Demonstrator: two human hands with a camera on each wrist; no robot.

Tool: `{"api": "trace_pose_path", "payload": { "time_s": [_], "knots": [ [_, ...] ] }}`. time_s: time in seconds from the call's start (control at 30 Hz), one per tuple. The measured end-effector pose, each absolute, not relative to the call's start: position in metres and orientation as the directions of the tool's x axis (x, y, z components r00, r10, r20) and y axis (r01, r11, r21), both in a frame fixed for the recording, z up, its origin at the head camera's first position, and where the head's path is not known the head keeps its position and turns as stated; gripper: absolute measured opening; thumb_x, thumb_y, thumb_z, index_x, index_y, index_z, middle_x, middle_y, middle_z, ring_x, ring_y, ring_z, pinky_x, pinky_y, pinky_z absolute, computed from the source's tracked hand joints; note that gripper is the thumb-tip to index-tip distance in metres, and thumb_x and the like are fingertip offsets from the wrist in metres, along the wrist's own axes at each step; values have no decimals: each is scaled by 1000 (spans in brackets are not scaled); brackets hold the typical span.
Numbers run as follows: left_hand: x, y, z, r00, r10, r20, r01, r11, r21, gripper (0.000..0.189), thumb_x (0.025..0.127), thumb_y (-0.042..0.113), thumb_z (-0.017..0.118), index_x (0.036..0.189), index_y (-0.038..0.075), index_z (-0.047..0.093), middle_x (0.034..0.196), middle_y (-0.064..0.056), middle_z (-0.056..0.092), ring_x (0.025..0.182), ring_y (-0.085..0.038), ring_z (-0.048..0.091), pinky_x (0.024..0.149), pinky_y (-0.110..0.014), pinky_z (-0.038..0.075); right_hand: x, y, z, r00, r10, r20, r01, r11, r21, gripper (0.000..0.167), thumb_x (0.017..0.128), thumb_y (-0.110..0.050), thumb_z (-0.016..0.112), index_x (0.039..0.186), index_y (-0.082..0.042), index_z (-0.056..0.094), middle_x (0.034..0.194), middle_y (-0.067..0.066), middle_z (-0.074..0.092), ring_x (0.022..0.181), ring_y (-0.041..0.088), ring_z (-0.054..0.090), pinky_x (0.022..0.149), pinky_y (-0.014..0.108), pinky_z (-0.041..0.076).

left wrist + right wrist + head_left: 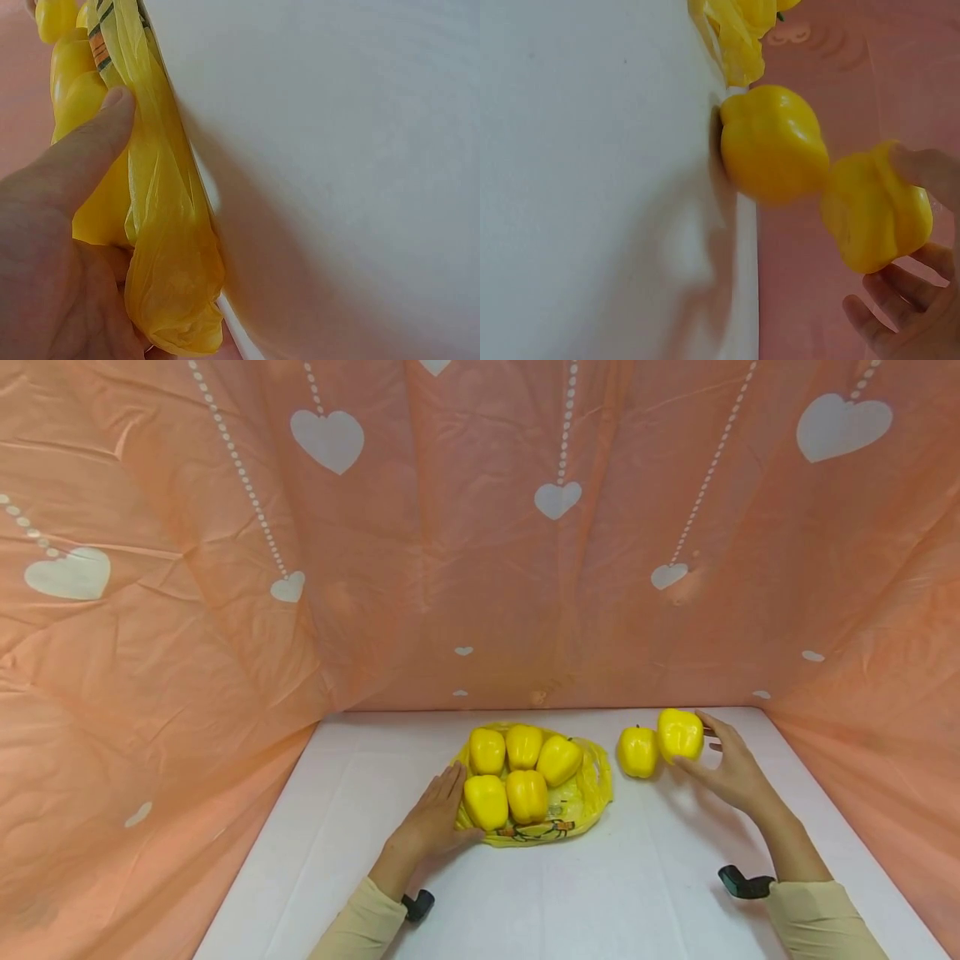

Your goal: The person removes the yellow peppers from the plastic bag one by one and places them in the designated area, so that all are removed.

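Observation:
Several yellow bell peppers (527,797) stand together on a spread yellow plastic bag (592,797). At the bag's left side, my left hand (431,814) rests against it with fingers straight. In the left wrist view, the thumb lies along the bag (176,247) beside the peppers, while the other fingers are mostly hidden. My right hand (731,768) holds a yellow bell pepper (680,736) between thumb and fingers, raised off the table. Just left of it, another bell pepper (637,752) stands on the table, right of the bag; the right wrist view shows these two peppers overlapping.
A white-covered table (600,893) lies under everything. Orange-pink sheeting with white hearts (480,568) rises behind the table and along both sides. A dark wrist camera (745,882) sits at the right wrist, another dark device (418,906) at the left.

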State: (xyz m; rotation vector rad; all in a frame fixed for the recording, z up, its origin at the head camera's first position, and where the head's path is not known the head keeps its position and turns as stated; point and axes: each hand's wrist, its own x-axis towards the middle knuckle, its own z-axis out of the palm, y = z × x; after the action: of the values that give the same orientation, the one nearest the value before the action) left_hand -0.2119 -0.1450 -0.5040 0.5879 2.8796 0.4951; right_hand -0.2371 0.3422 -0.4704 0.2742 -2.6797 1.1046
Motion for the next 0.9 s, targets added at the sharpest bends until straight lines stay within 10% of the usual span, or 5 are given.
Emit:
{"api": "trace_pose_path", "payload": {
  "time_s": [0.9],
  "knots": [
    [-211, -144, -504, -914, 392, -104, 334, 873, 356, 112, 96, 48, 80, 169, -5, 14, 178, -22, 16, 166, -35, 15, 136, -49, 15, -248, 357, -499, -987, -79, 142, -157, 696, -701, 95, 97, -23, 81, 160, 17, 23, 149, 43, 37, 134, 60, 43, 114, 75, 40]
  ]
}}
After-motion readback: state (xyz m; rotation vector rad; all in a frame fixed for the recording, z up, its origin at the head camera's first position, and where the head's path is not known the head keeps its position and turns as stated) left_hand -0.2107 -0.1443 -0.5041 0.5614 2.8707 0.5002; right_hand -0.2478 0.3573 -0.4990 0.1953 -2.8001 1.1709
